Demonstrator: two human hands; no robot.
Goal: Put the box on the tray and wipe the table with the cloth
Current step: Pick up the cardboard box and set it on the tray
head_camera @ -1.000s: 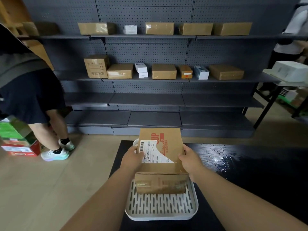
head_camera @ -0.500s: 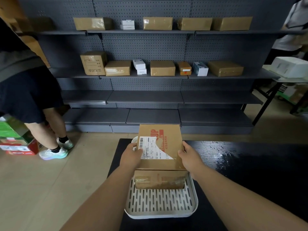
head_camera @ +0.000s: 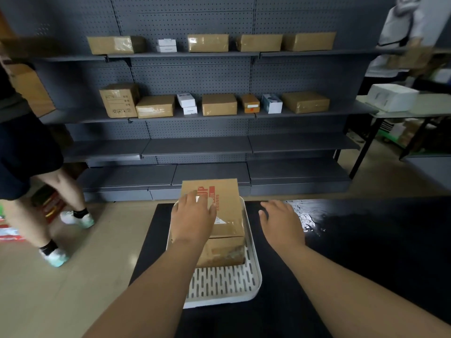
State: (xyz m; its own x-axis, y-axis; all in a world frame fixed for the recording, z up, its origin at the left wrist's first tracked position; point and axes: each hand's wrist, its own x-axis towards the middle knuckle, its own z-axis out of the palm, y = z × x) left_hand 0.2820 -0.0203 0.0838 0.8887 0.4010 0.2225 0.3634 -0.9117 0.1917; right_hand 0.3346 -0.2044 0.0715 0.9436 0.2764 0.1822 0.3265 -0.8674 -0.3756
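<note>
A brown cardboard box (head_camera: 225, 215) with red print and a white label sits in the white slotted tray (head_camera: 224, 286) on the black table (head_camera: 366, 252). My left hand (head_camera: 192, 215) lies flat on the box top, fingers spread, covering most of the label. My right hand (head_camera: 280, 220) hovers open over the table just right of the tray, apart from the box. No cloth is in view.
A wet glossy patch (head_camera: 310, 218) shines on the table right of my right hand. Grey shelving (head_camera: 200, 147) with several boxes stands beyond the table. A person's legs (head_camera: 61, 191) are at the left. A side table with a white device (head_camera: 390, 96) stands at the right.
The box has come down into the tray. My right hand let go and moved right over the table. My left hand shifted from the box's side onto its top.
</note>
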